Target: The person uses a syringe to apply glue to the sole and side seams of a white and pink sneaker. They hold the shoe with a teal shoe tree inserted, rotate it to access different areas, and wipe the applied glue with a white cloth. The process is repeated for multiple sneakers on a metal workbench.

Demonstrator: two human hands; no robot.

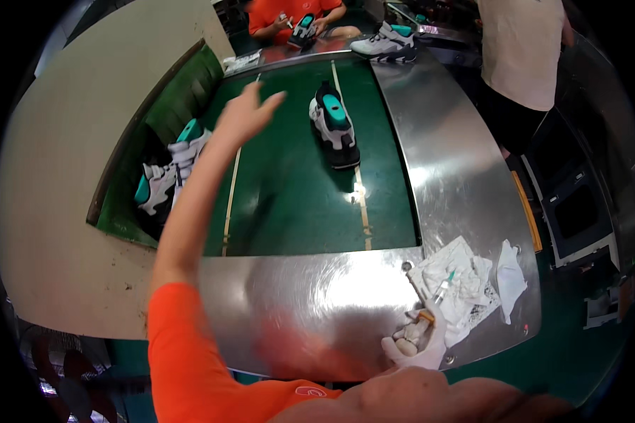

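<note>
My left hand [248, 116] reaches out over the green belt [282, 204] with fingers stretched apart and nothing in them. To its right on the belt stands a white-and-black sneaker [341, 135] with a teal insert in its opening; hand and shoe do not touch. Low on the right, my right hand [420, 342], in a pale glove, is closed around a slim clear syringe [442, 289] with a green tip. The syringe points up and away, over crumpled white cloths [466, 278] on the metal table edge.
More sneakers [161, 185] lie against the green side wall [180, 92] at left. Another sneaker [384, 46] stands on the far metal ledge. Across the belt a person in orange [286, 14] holds a shoe. Someone in a pale shirt [518, 53] stands at right.
</note>
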